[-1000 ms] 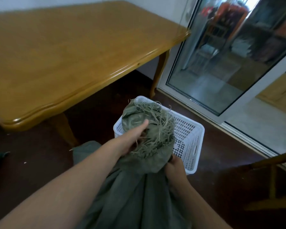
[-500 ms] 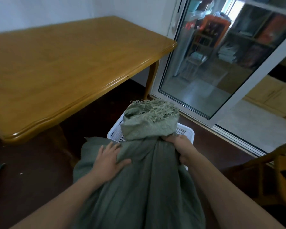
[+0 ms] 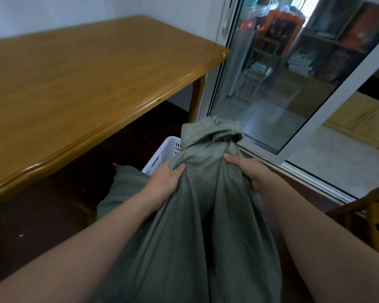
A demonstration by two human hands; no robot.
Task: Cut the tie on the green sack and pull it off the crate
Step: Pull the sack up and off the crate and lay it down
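Note:
The green sack (image 3: 197,226) hangs bunched between my arms, its frayed open mouth (image 3: 212,132) folded over at the top. My left hand (image 3: 165,182) grips the cloth on the left side just under the mouth. My right hand (image 3: 246,169) grips it on the right at the same height. A white perforated plastic crate (image 3: 162,154) shows only as one corner behind the sack, left of it, on the floor. No tie and no cutting tool are visible.
A large wooden table (image 3: 85,84) fills the left, its edge close to the crate. A sliding glass door (image 3: 282,84) stands to the right, its track running along the floor. A wooden chair (image 3: 372,217) sits at the right edge. The floor is dark.
The sack has been raised and gathered, now hiding most of the crate. My left hand went from lying flat on the cloth to gripping it near the mouth. The view tilted up.

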